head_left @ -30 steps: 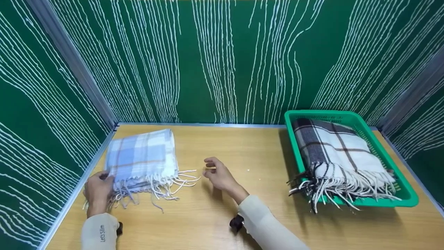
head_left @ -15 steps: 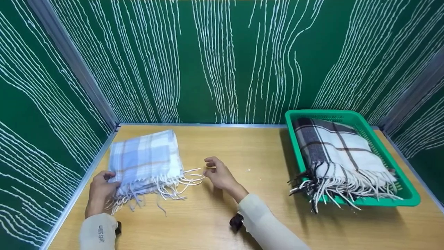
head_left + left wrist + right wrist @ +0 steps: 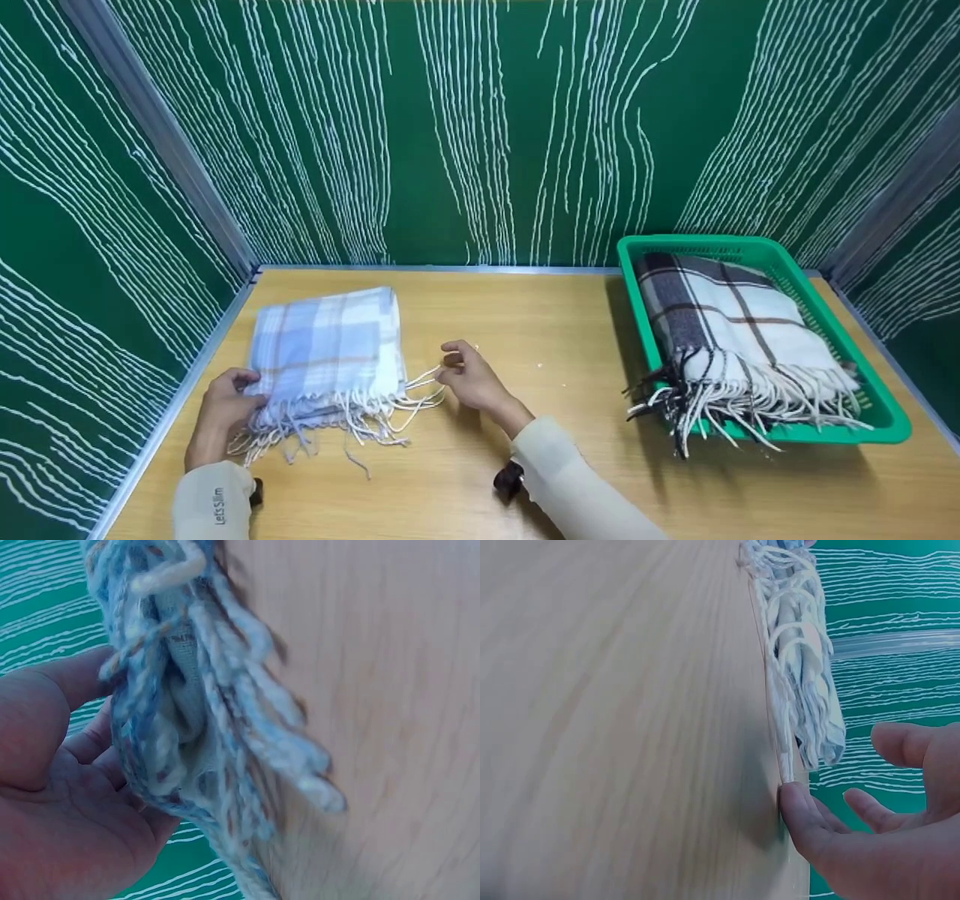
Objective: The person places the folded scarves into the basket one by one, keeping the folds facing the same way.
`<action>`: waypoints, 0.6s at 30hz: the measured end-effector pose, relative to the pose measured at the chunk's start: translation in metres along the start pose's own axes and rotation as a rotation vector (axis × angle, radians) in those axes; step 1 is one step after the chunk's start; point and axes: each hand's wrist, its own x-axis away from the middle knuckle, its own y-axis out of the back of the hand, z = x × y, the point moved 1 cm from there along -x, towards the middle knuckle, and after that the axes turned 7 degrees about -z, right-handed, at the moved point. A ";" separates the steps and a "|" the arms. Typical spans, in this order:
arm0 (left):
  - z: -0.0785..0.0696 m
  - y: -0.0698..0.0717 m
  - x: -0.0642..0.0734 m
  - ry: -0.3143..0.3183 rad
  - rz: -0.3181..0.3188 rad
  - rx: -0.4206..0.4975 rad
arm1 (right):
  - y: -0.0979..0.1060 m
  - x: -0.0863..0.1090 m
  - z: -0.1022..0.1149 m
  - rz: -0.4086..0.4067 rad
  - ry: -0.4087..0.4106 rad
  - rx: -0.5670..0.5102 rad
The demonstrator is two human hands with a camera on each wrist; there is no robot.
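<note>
A folded blue-and-white plaid scarf (image 3: pixel 319 349) with a fringed front edge lies on the left of the table. My left hand (image 3: pixel 223 409) is against its front left corner, thumb and fingertips touching the edge. In the left wrist view, the thumb meets the fringe (image 3: pixel 259 727) while the fingers pass partly out of sight behind the cloth. To the scarf's right, my right hand (image 3: pixel 474 379) has loosely bent fingers and grips nothing. One of its fingertips meets the end of a fringe strand (image 3: pixel 784 742) in the right wrist view.
A green plastic basket (image 3: pixel 885 427) stands at the right, holding a folded dark-and-white plaid scarf (image 3: pixel 750 322) whose fringe hangs over the front rim. Green walls with white lines enclose the wooden table (image 3: pixel 525 315) at the back and sides.
The blue-and-white scarf has slid right across the table, together with my left hand. Its side fringe has reached my right hand, which has stayed nearly still. The basket has not moved.
</note>
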 end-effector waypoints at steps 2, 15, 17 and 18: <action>0.000 0.000 0.000 -0.001 0.006 0.003 | -0.002 -0.001 0.000 -0.007 -0.012 -0.019; -0.002 -0.001 0.003 -0.022 0.058 -0.019 | -0.009 0.001 0.001 -0.010 -0.099 -0.185; -0.003 -0.002 0.003 -0.035 0.062 -0.015 | -0.011 0.001 0.002 -0.012 -0.108 -0.205; -0.003 -0.003 0.003 -0.040 0.063 -0.016 | -0.012 0.001 0.002 -0.014 -0.115 -0.212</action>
